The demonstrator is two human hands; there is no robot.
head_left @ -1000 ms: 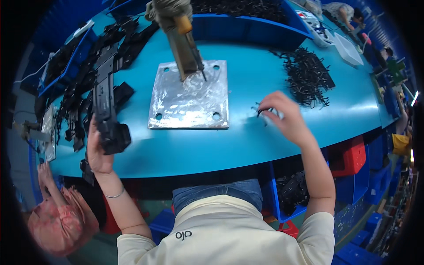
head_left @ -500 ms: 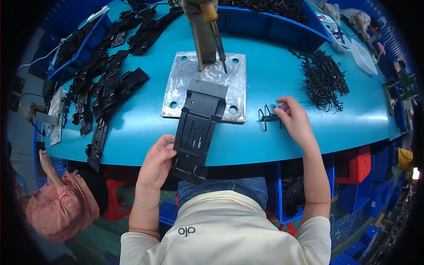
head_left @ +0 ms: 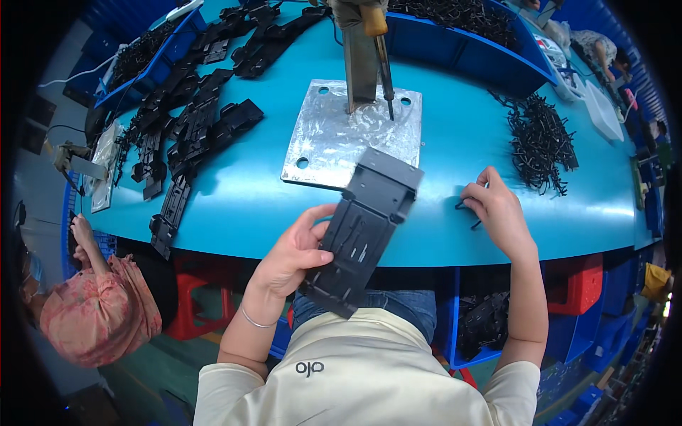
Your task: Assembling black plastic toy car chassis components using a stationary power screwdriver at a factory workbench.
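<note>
My left hand [head_left: 302,248] grips the long edge of a black moulded plastic panel [head_left: 366,227], thumb on its face. The panel is tilted, its far end just over the near edge of a metal plate [head_left: 320,135]. On the plate stands a post with a wooden-handled, thin-tipped tool like a soldering iron [head_left: 384,67] pointing down. Over the table to the right, my right hand [head_left: 501,213] pinches a small, thin black bent piece [head_left: 476,225], mostly hidden by the fingers. Farther right lies a pile of similar thin black pieces [head_left: 540,142].
Several black panels [head_left: 202,124] lie heaped at the left of the blue-green table. Blue bins [head_left: 469,60] of black parts stand at the back. A co-worker in a pink patterned garment [head_left: 99,312] sits at the left. Below the table's edge are a blue crate [head_left: 449,312] and red stools [head_left: 195,284].
My right fingers have closed on the small black piece that lay on the table. My left hand has turned the panel clockwise and drawn it off most of the plate. The view has shifted.
</note>
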